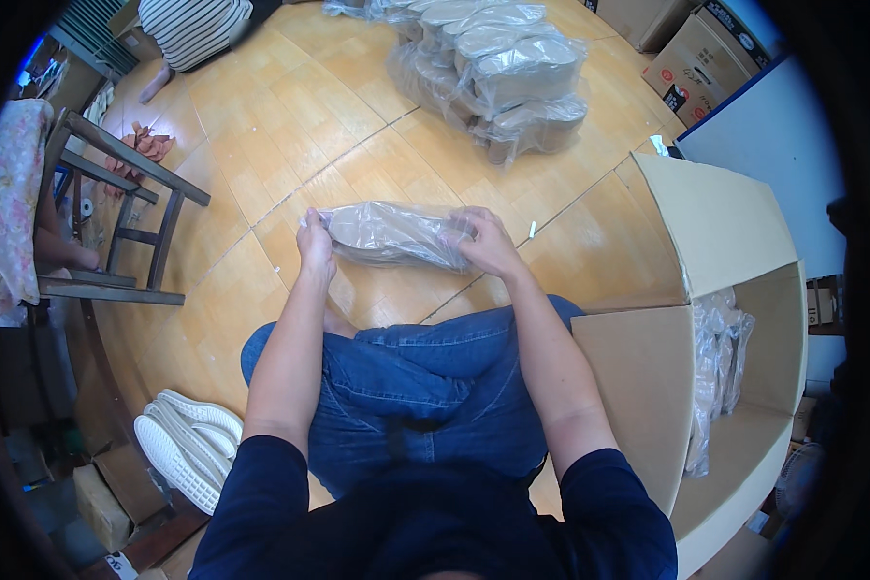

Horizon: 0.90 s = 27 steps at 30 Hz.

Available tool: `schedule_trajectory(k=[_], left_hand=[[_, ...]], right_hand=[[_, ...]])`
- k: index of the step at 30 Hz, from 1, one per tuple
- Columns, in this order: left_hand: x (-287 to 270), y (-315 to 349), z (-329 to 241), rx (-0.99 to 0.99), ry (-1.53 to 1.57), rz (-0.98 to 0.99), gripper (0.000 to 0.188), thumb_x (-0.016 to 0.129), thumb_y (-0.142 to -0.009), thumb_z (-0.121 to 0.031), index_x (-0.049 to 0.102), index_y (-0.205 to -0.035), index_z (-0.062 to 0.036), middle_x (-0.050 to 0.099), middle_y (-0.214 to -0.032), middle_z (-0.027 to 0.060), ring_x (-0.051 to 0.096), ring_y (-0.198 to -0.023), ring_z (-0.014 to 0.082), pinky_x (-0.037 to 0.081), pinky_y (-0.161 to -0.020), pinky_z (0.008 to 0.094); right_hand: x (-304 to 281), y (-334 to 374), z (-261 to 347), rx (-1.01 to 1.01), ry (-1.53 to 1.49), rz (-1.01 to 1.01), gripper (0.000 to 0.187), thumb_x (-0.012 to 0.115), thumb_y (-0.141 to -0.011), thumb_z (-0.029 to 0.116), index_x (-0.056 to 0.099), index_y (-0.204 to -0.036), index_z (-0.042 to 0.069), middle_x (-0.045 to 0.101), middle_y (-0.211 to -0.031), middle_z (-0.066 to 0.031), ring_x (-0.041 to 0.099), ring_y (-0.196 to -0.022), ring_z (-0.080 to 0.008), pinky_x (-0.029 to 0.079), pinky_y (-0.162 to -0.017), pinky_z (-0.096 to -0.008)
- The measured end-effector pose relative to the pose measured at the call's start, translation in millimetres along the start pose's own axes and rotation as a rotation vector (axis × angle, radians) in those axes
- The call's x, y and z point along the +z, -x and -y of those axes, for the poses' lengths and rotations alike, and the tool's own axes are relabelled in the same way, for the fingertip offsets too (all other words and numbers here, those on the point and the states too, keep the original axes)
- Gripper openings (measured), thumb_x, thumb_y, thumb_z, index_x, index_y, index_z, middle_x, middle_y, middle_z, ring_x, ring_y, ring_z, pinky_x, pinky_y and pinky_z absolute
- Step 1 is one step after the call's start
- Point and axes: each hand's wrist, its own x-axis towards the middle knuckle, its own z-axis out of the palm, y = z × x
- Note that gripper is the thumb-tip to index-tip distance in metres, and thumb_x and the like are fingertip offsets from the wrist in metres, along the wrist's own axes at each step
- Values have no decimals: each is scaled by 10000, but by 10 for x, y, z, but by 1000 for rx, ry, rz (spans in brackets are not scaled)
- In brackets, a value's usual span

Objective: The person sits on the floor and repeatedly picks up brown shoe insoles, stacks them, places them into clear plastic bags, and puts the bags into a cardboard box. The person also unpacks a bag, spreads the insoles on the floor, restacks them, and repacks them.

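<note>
In front of my crossed legs I hold a clear plastic bag [396, 235] with a tan, sole-shaped piece of footwear inside, lying lengthwise from left to right. My left hand [316, 244] grips its left end, thumb on top. At the right end, the fingers of my right hand [486, 242] close on the crinkled plastic. Whether the bag holds one piece or a pair, I cannot tell. Beyond it on the floor stands a stacked heap of similar bagged pieces [532, 72].
An open cardboard box [638, 387] with bagged pieces [715, 358] inside stands at my right. White shoe soles [188, 445] lie at my lower left. A dark wooden stool [155, 237] is on the left, near a seated person in floral cloth [5, 213]. Another person in stripes [193, 29] sits far left.
</note>
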Motion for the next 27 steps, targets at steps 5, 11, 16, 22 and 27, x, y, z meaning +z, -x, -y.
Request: schedule_trajectory(k=[5, 11, 16, 22, 27], left_hand=[[110, 109, -127, -92, -131, 41, 532, 371, -988, -540, 536, -1251, -108, 612, -1160, 57, 518, -1125, 202, 373, -957, 433], [90, 120, -96, -283, -121, 162, 605, 364, -962, -605, 515, -1320, -141, 593, -1260, 49, 514, -1162, 203, 356, -972, 427], [70, 53, 3, -150, -51, 218, 690, 357, -941, -654, 465, -1388, -140, 528, -1374, 60, 439, -1290, 217, 244, -1078, 480], [58, 212, -52, -205, -126, 236, 898, 240, -836, -824, 417, -1437, -181, 423, -1471, 70, 321, -1367, 296, 199, -1078, 551], [92, 289, -101, -304, -90, 376, 964, 211, -798, -866, 451, -1418, -168, 409, -1476, 101, 323, -1359, 333, 235, -1066, 557]], right_hand=[[-45, -24, 49, 158, -51, 192, 632, 686, -831, 486, 606, -1239, 9, 628, -1182, -172, 594, -1089, -273, 465, -937, -358], [9, -37, 61, 220, -231, 535, 642, 646, -854, 550, 613, -1241, 39, 651, -1144, -128, 600, -1064, -250, 472, -922, -358], [124, -218, 116, 284, -464, 521, 690, 620, -865, 549, 526, -1363, 81, 544, -1350, -126, 476, -1273, -253, 402, -1024, -352], [69, -345, 264, 247, -244, 763, 652, 584, -880, 553, 522, -1382, 141, 503, -1396, -151, 459, -1289, -263, 354, -1070, -354], [250, -205, 149, 107, -281, 804, 659, 580, -884, 559, 539, -1350, 94, 520, -1372, -147, 469, -1268, -244, 362, -1059, -356]])
